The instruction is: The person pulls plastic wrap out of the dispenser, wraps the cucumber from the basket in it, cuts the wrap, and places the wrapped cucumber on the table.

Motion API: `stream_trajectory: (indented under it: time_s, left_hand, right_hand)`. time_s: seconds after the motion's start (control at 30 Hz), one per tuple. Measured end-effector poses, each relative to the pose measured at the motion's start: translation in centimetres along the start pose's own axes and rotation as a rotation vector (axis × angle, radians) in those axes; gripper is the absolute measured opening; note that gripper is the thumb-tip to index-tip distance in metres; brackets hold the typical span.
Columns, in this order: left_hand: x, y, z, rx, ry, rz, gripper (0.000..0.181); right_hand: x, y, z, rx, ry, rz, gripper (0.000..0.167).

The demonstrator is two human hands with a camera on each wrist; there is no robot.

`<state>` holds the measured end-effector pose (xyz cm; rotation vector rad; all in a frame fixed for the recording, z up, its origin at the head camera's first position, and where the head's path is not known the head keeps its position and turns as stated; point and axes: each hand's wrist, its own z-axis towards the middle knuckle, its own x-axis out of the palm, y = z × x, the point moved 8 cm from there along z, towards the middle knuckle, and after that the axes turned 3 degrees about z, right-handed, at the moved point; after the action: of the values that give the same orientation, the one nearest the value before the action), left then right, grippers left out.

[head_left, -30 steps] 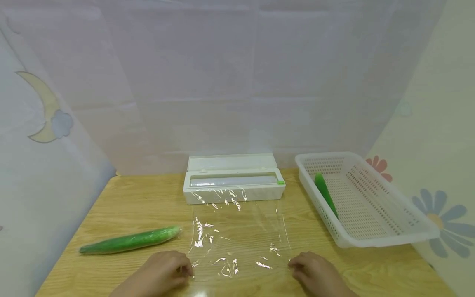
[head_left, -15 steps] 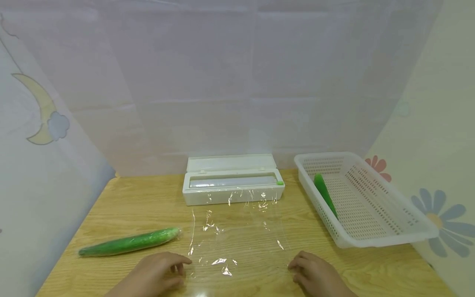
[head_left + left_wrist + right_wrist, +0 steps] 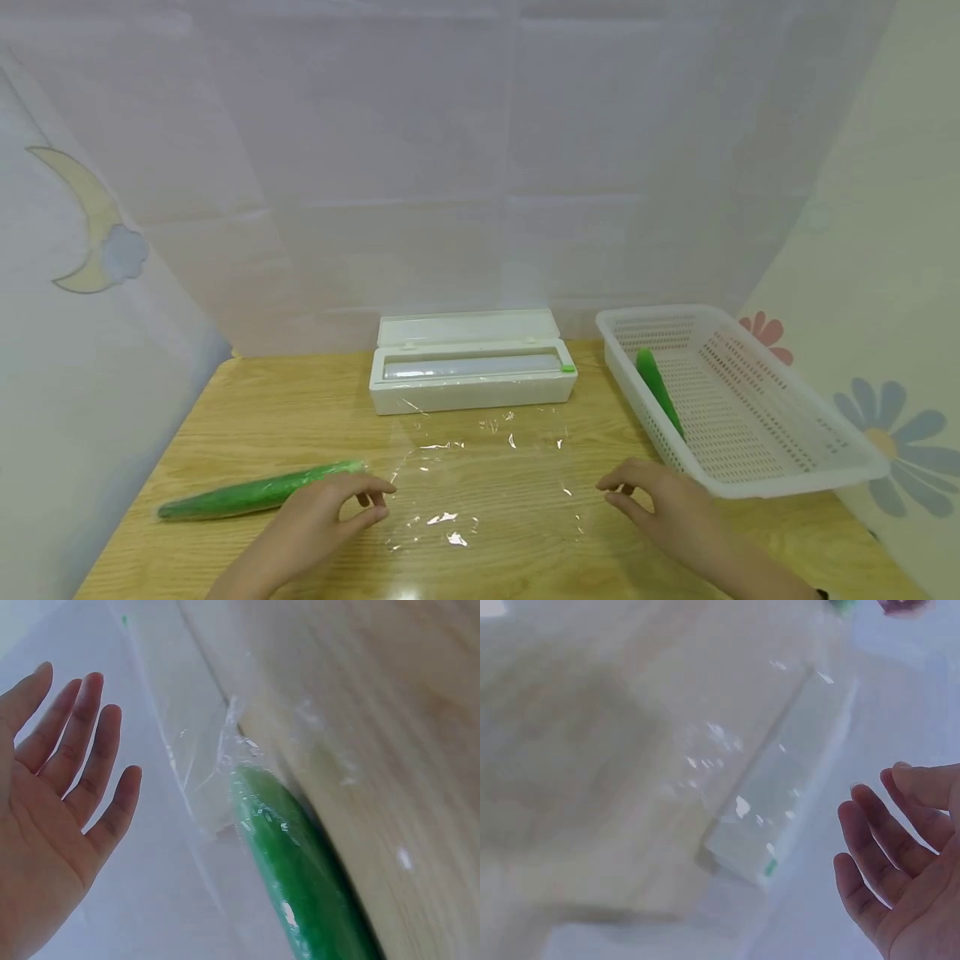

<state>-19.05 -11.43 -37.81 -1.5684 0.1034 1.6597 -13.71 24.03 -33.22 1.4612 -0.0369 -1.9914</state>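
A sheet of clear cling film (image 3: 491, 475) stretches from the white cling film dispenser (image 3: 476, 396) toward me over the table. My left hand (image 3: 318, 521) hovers at the film's left edge, in front of a cucumber (image 3: 225, 502) wrapped in film; in the left wrist view its fingers are relaxed and apart, with the wrapped cucumber (image 3: 289, 855) beyond. On the other side, my right hand (image 3: 675, 512) stands just off the film's right edge. Its fingers are loosely bent and hold nothing in the right wrist view, where the dispenser (image 3: 780, 780) also appears.
At the right stands a white perforated plastic basket (image 3: 787, 486) with one unwrapped cucumber (image 3: 658, 390) along its left wall. The dispenser's lid (image 3: 468, 327) is raised at the back, near the wall sheet. A small green slider (image 3: 567, 368) sits at its right end.
Both hands have left the near corners of the film and risen forward, fingers loosening. The right hand has moved slightly right. The film has settled flatter; its glints have shifted.
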Motion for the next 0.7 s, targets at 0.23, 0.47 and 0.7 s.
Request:
stream_trajectory:
  time_s: [0.23, 0.47, 0.7]
  left_hand:
    - [-1.1, 0.0, 1.0, -0.066, -0.059, -0.052, 0.028]
    - [-1.3, 0.4, 1.6, -0.127, -0.113, -0.127, 0.026]
    - [-1.7, 0.8, 1.7, -0.153, -0.161, -0.148, 0.021]
  right_hand:
    - [-5.1, -2.2, 3.5, 0.144, -0.014, -0.083, 0.014]
    - [-7.4, -5.4, 6.2, 0.192, 0.038, -0.05, 0.021]
    - [-8.5, -8.7, 8.7, 0.164, 0.052, -0.017, 0.024]
